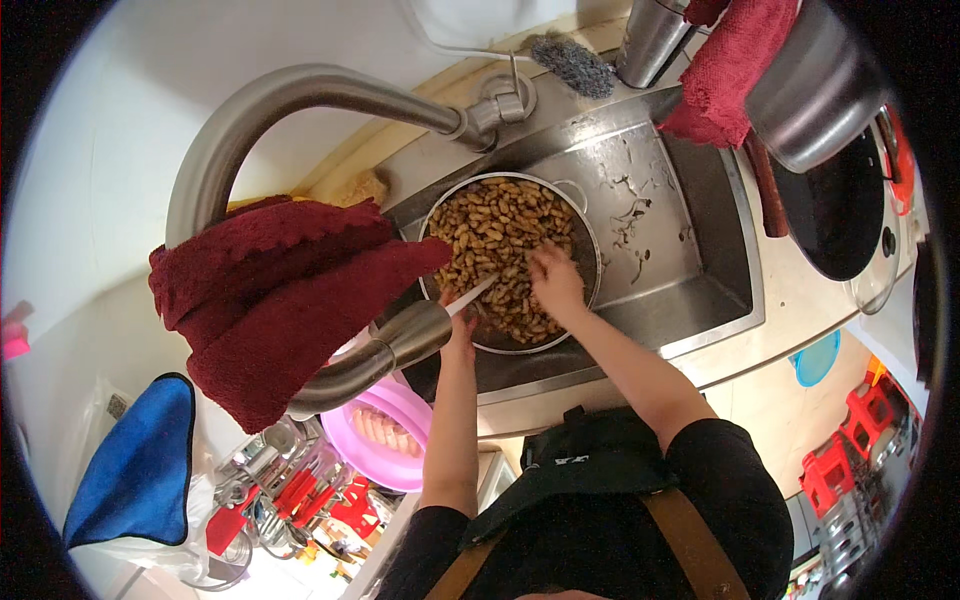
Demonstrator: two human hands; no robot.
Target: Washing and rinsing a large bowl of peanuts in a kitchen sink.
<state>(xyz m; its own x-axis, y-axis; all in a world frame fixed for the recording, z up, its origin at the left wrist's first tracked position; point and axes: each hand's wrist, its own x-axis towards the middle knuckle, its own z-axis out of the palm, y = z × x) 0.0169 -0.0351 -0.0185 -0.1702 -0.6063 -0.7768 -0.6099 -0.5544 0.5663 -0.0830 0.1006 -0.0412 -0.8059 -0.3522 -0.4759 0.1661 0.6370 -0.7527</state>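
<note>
At the lower-left rim of a round metal pot [588, 250], the left hand [460, 328] is partly hidden; its grip cannot be told. Inside, brown unshelled peanuts [500, 212] are touched by the curled right hand [556, 283], any pinch unseen. Rinsing under running water [474, 294] seems under way; gentle turning is probably needed. Around are a grey steel sink [728, 230], beige desk [790, 300] and smooth white wall [120, 120].

Left of the left hand [461, 325] hangs a maroon towel [280, 295], with a blue cloth [140, 465] farther out. Beyond the right hand [556, 282] are a grey scrubber [573, 66] and a steel tumbler [645, 48]; farther right, a steel pot [815, 95] partly hides a black frying pan [832, 215] near a second maroon cloth [722, 85].
</note>
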